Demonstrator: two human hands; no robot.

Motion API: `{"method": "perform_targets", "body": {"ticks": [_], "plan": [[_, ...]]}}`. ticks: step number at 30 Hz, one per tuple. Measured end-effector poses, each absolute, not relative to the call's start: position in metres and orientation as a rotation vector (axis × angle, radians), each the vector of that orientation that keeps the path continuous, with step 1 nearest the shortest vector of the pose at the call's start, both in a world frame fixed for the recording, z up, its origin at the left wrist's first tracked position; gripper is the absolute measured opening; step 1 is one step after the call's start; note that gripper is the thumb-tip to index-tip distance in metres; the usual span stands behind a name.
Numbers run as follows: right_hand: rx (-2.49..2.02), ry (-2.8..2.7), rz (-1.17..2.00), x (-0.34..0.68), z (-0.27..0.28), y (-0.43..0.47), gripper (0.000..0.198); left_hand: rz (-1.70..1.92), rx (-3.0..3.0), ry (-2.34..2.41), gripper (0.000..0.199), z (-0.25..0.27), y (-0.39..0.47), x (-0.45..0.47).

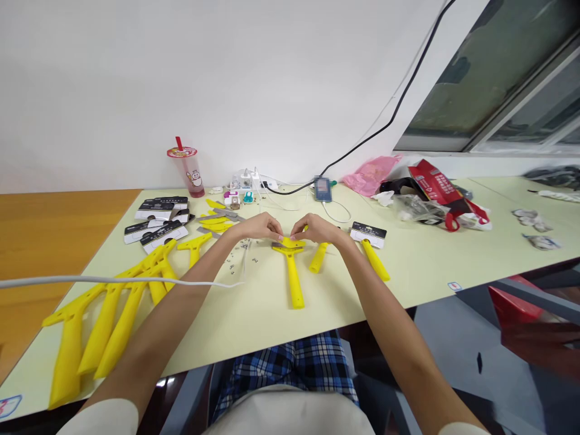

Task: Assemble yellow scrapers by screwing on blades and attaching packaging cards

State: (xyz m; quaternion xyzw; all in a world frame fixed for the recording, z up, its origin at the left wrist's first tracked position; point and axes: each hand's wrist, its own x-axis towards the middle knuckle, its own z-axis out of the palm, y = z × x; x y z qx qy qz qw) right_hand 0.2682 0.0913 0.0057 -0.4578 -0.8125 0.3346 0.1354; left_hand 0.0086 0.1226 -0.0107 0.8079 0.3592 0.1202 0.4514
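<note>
The left hand (263, 227) and right hand (317, 229), fingertips pinched nearly closed, hold a flat yellow plastic plate (292, 243) at the head of a yellow T-shaped plastic handle (294, 281). Left of that handle lie smooth yellow spare handles (67, 356); beyond them stands a translucent snowman-printed cup (193, 172), pinkish at its base; far right, red packaging (435, 182) with illegible white lettering.

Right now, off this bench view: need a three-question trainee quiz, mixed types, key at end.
1. True or false: the left hand and right hand are both at the yellow piece by the head of the middle handle.
2. Which is nearest the window? A) phone B) power strip C) red packaging
3. Fill in: the cup has a ____ straw.

Key: 1 true; 2 C; 3 red.
</note>
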Motion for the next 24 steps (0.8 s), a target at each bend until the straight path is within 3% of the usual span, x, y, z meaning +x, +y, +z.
{"method": "perform_targets", "body": {"ticks": [12,16,20,24], "plan": [[-1.317,-2.514,1.035,0.256,-0.007,0.099,0.019,0.134,2.048,0.865,0.056,-0.032,0.118,0.024],[-1.377,-2.486,0.877,0.254,-0.001,0.086,0.016,0.147,2.084,0.877,0.054,-0.035,0.115,0.03],[-1.562,-2.414,0.441,0.248,0.02,0.038,0.02,0.138,2.063,0.915,0.054,-0.036,0.114,0.031],[-1.638,-2.38,0.478,0.237,0.033,-0.035,0.02,0.116,2.09,0.942,0.051,-0.035,0.115,0.032]]}}
